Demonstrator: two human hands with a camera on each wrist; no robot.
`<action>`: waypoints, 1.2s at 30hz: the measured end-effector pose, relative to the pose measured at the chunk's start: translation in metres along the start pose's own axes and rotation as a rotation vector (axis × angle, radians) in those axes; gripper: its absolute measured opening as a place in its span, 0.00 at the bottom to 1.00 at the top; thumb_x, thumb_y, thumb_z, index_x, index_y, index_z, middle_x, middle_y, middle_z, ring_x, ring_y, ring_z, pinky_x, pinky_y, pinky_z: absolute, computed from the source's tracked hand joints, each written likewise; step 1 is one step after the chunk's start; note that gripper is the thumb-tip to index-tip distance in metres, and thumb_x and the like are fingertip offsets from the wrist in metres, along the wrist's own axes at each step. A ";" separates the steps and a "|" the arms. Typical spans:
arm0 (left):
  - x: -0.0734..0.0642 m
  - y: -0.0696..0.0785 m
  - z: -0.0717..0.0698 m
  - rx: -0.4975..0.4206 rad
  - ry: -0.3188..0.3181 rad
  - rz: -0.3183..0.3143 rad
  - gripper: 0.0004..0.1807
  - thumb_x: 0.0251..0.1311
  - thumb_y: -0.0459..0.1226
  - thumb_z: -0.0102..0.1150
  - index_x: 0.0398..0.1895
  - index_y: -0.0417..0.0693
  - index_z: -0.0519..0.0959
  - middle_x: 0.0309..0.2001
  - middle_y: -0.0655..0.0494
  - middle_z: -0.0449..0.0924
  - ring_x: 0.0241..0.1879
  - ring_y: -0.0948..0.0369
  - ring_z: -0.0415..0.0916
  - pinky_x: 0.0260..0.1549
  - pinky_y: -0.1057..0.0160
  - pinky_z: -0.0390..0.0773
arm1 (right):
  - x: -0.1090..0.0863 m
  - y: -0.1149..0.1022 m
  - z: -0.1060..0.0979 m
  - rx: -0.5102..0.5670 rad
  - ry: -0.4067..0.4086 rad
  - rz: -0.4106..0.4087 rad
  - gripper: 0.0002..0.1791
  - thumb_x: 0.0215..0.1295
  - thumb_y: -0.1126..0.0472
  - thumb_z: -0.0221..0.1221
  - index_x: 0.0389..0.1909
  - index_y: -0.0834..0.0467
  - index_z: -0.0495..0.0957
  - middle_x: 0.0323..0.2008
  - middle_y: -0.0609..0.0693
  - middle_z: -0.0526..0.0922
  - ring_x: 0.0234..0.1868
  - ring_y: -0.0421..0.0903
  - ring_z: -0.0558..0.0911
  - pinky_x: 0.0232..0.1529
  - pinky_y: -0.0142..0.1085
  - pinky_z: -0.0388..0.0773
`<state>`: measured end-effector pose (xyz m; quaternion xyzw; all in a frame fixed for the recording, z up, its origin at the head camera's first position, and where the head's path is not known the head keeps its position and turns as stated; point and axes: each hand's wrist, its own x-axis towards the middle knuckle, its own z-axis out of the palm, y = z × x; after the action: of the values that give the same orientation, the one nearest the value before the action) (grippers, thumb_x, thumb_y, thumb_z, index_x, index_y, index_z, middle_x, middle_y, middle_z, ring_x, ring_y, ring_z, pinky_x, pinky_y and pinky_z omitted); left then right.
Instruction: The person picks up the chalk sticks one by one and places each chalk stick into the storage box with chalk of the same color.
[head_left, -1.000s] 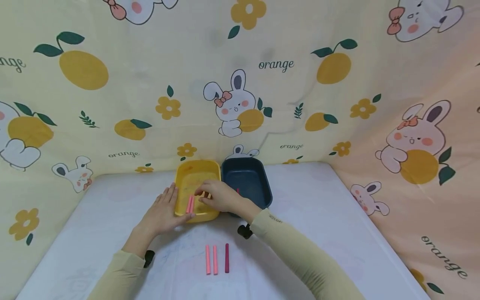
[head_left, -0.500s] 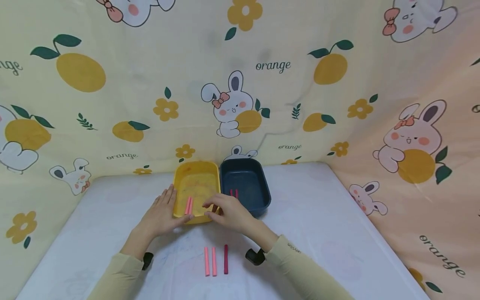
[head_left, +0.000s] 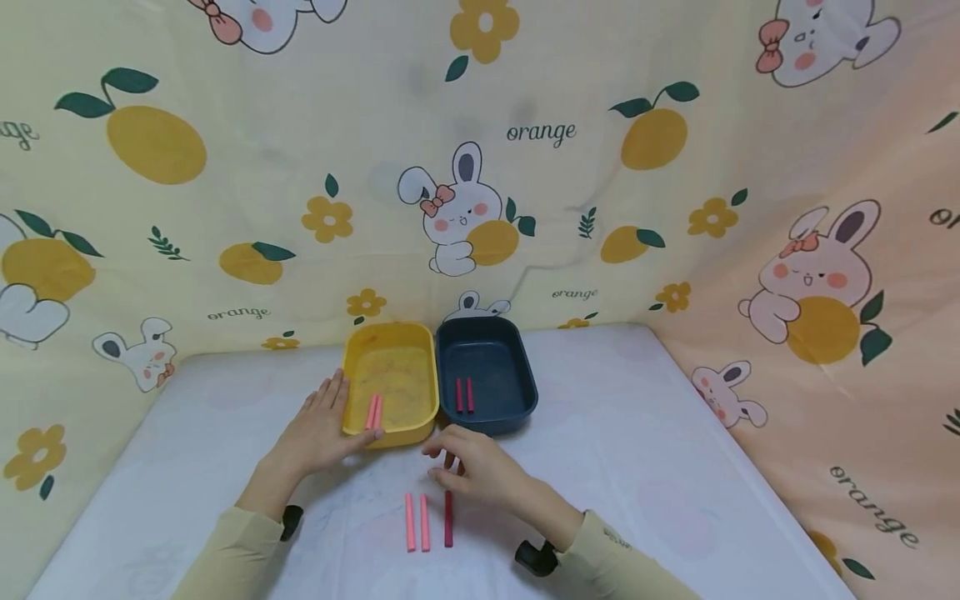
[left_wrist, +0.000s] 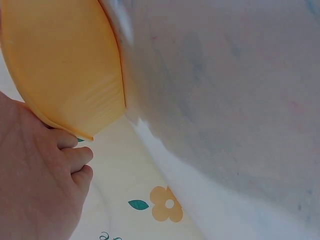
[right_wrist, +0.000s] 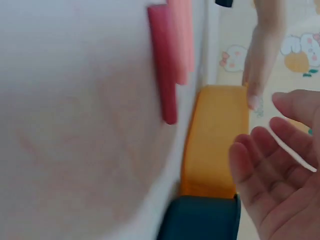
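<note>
My left hand (head_left: 311, 433) rests against the left side of a yellow container (head_left: 401, 367), fingers fairly straight, thumb over its front rim. Two light pink sticks (head_left: 372, 411) lie inside at the front left. My right hand (head_left: 483, 467) hovers over the table in front of the containers, its fingers loosely bent and holding nothing. Just below its fingertips lies a dark red stick (head_left: 448, 525), also seen in the right wrist view. Two pink sticks (head_left: 417, 523) lie beside it to the left. A dark blue container (head_left: 487, 354) holds two dark red sticks (head_left: 470, 396).
The two containers stand side by side at the back of a white-covered table (head_left: 637, 467). Behind them hangs a yellow cloth (head_left: 360, 100) printed with rabbits and oranges, continuing along both sides. A black wrist device (head_left: 536, 557) sits at my right sleeve.
My right hand has drawn back from over the yellow container toward me, down to the sticks on the table. The left hand has stayed on the yellow container's edge.
</note>
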<state>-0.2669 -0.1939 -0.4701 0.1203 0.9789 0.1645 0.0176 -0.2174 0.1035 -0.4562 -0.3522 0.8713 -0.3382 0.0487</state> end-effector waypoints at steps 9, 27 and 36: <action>0.001 0.001 -0.001 0.005 -0.005 -0.001 0.66 0.63 0.72 0.54 0.80 0.26 0.44 0.83 0.32 0.36 0.80 0.34 0.40 0.78 0.36 0.45 | -0.015 0.009 0.008 -0.082 -0.074 0.076 0.17 0.67 0.58 0.70 0.55 0.55 0.82 0.46 0.48 0.80 0.35 0.34 0.77 0.38 0.24 0.78; 0.000 -0.001 0.000 0.017 -0.007 0.014 0.66 0.64 0.72 0.52 0.80 0.25 0.45 0.82 0.31 0.36 0.80 0.33 0.40 0.77 0.35 0.46 | -0.024 0.012 0.017 -0.128 -0.182 0.181 0.21 0.66 0.50 0.71 0.57 0.51 0.81 0.46 0.40 0.76 0.37 0.33 0.74 0.40 0.27 0.76; 0.000 0.001 -0.001 0.013 -0.014 -0.001 0.65 0.64 0.71 0.53 0.80 0.25 0.45 0.82 0.31 0.36 0.80 0.33 0.40 0.77 0.35 0.47 | -0.022 0.013 0.025 -0.133 -0.180 0.166 0.19 0.66 0.51 0.71 0.54 0.52 0.82 0.44 0.38 0.74 0.33 0.31 0.74 0.35 0.25 0.75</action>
<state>-0.2661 -0.1929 -0.4691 0.1211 0.9798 0.1575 0.0235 -0.2005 0.1102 -0.4866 -0.3100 0.9101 -0.2418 0.1310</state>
